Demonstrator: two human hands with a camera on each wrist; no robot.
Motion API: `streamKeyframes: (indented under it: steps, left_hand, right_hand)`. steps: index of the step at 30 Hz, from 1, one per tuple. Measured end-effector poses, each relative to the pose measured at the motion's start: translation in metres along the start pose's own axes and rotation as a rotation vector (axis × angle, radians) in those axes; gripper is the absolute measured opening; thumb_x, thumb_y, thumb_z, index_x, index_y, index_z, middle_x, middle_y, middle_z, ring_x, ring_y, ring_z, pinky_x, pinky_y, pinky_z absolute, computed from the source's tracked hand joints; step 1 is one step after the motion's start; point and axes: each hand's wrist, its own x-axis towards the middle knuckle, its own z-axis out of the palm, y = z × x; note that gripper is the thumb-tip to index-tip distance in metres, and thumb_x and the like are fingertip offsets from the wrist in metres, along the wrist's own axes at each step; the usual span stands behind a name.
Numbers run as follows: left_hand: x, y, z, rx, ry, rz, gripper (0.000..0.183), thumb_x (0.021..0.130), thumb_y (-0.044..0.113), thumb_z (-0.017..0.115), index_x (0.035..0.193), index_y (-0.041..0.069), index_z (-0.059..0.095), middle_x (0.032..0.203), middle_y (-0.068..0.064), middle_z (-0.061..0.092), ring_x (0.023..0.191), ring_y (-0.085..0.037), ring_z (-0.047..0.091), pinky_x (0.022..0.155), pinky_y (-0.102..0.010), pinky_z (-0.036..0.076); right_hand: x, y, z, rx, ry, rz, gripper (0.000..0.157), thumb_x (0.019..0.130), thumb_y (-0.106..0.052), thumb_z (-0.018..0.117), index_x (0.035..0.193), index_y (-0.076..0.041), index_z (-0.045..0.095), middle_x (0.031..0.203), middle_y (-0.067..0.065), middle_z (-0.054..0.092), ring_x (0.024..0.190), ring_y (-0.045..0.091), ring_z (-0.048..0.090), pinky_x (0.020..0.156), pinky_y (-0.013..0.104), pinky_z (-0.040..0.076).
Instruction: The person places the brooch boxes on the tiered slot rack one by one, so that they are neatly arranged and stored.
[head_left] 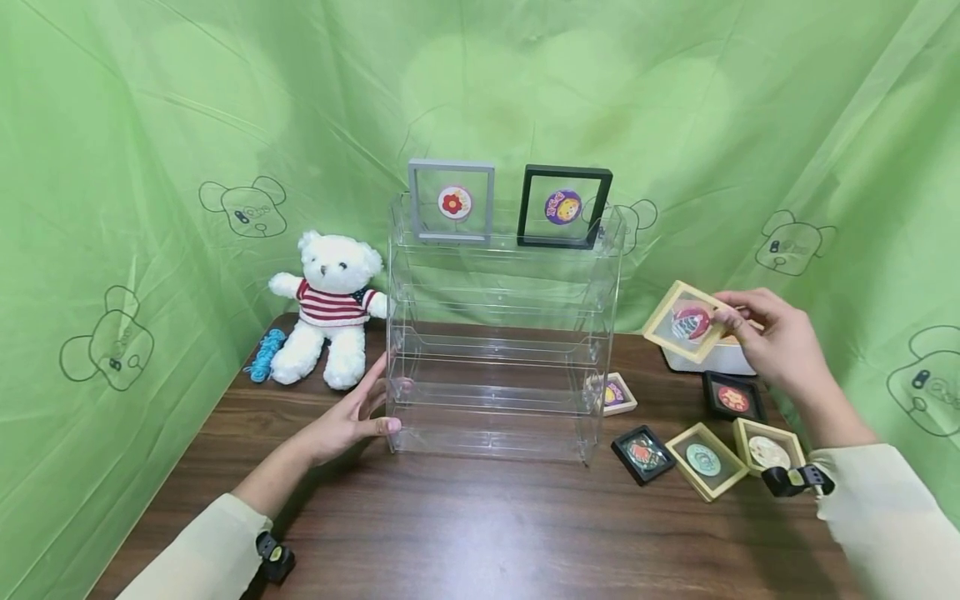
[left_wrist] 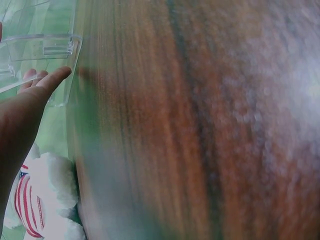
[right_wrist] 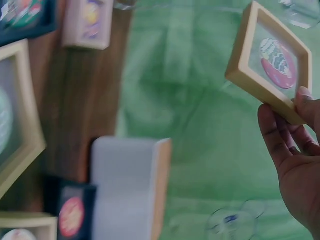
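Observation:
A clear tiered display rack (head_left: 495, 396) stands on the wooden table. My left hand (head_left: 347, 423) rests against its left side, thumb at the front edge and fingers extended along the side panel. Raised to the right of the rack, my right hand (head_left: 780, 337) pinches a corner of a light-wood display frame (right_wrist: 245, 70) holding a red and white round badge (head_left: 690, 323). On the rack's top tier stand a grey frame (head_left: 452, 238) with a red flower badge and a black frame (head_left: 564, 243) with a purple badge.
Several framed badges lie right of the rack, among them a black frame (head_left: 642, 455) and a light-wood frame (head_left: 707, 461). Behind them sits a white box (head_left: 708, 360). A white teddy bear (head_left: 330, 292) and a blue yarn bundle (head_left: 266, 355) are at left. Green curtain (head_left: 675, 100) surrounds the table.

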Motion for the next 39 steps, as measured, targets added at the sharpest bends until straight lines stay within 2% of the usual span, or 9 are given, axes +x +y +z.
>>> streamKeyframes:
  steps: [3, 8, 15, 19, 25, 31, 35, 39]
  left_hand:
    - [0.000, 0.000, -0.001, 0.002, 0.003, -0.002, 0.113, 0.107, 0.015, 0.075, 0.176, 0.047, -0.009, 0.181, -0.032, 0.008, 0.167, -0.062, -0.001, 0.128, -0.080, 0.022]
    - [0.000, -0.001, -0.002, 0.004, 0.004, -0.007, 0.113, 0.107, 0.016, 0.074, 0.176, 0.047, -0.009, 0.180, -0.033, 0.012, 0.167, -0.062, -0.001, 0.128, -0.080, 0.022]
    - [0.000, -0.001, -0.002, -0.007, -0.002, 0.008, 0.113, 0.107, 0.013, 0.074, 0.176, 0.046, -0.010, 0.179, -0.034, 0.018, 0.167, -0.063, 0.000, 0.128, -0.079, 0.020]
    - [-0.001, -0.001, -0.002, -0.005, 0.001, 0.000, 0.113, 0.107, 0.014, 0.074, 0.176, 0.046, -0.010, 0.179, -0.034, 0.016, 0.167, -0.063, 0.000, 0.129, -0.079, 0.017]
    - [0.000, -0.001, -0.002, -0.014, 0.006, -0.010, 0.113, 0.107, 0.014, 0.074, 0.176, 0.044, -0.010, 0.183, -0.030, 0.007, 0.168, -0.061, 0.000, 0.129, -0.078, 0.019]
    - [0.001, 0.000, 0.000, -0.013, 0.012, -0.017, 0.113, 0.106, 0.014, 0.075, 0.177, 0.042, -0.009, 0.186, -0.020, -0.009, 0.169, -0.059, 0.000, 0.130, -0.076, 0.021]
    - [0.001, 0.000, 0.000, -0.013, 0.011, -0.003, 0.114, 0.105, 0.013, 0.076, 0.177, 0.041, -0.008, 0.186, -0.023, -0.006, 0.168, -0.059, 0.001, 0.130, -0.076, 0.021]
    - [0.001, 0.000, 0.000, -0.015, 0.003, 0.020, 0.115, 0.105, 0.011, 0.075, 0.178, 0.040, -0.008, 0.184, -0.029, 0.004, 0.168, -0.061, 0.004, 0.129, -0.075, 0.022]
  right_hand:
    - [0.008, -0.020, -0.001, 0.100, 0.051, -0.025, 0.029, 0.106, -0.003, 0.073, 0.134, 0.004, 0.075, 0.111, -0.024, 0.066, 0.092, -0.015, 0.067, 0.079, 0.005, 0.058]
    - [0.020, -0.055, 0.002, 0.208, 0.120, -0.107, 0.028, 0.103, 0.001, 0.074, 0.131, 0.007, 0.076, 0.109, -0.017, 0.070, 0.096, -0.007, 0.068, 0.082, 0.006, 0.058]
    - [0.038, -0.113, 0.015, 0.313, 0.113, -0.174, 0.028, 0.101, 0.005, 0.075, 0.129, 0.007, 0.077, 0.111, -0.012, 0.071, 0.103, 0.002, 0.071, 0.091, 0.012, 0.061]
    - [0.049, -0.139, 0.027, 0.279, 0.089, -0.195, 0.028, 0.102, 0.002, 0.075, 0.130, 0.003, 0.079, 0.112, -0.015, 0.067, 0.103, 0.001, 0.070, 0.096, 0.013, 0.059]
    - [0.065, -0.164, 0.050, 0.230, 0.081, -0.282, 0.025, 0.103, -0.002, 0.076, 0.127, -0.003, 0.082, 0.110, -0.013, 0.064, 0.099, 0.004, 0.066, 0.090, 0.010, 0.060]
    - [0.078, -0.172, 0.070, 0.173, 0.080, -0.354, 0.023, 0.102, -0.006, 0.078, 0.124, -0.004, 0.083, 0.106, 0.009, 0.066, 0.092, 0.009, 0.060, 0.082, 0.006, 0.059]
    - [0.082, -0.173, 0.080, 0.094, 0.058, -0.410, 0.023, 0.102, -0.005, 0.078, 0.124, -0.002, 0.082, 0.108, 0.017, 0.068, 0.091, 0.014, 0.059, 0.080, 0.001, 0.053]
    - [0.082, -0.170, 0.089, 0.024, 0.034, -0.482, 0.023, 0.102, -0.004, 0.077, 0.124, -0.001, 0.081, 0.109, 0.018, 0.068, 0.091, 0.022, 0.065, 0.081, -0.001, 0.049]
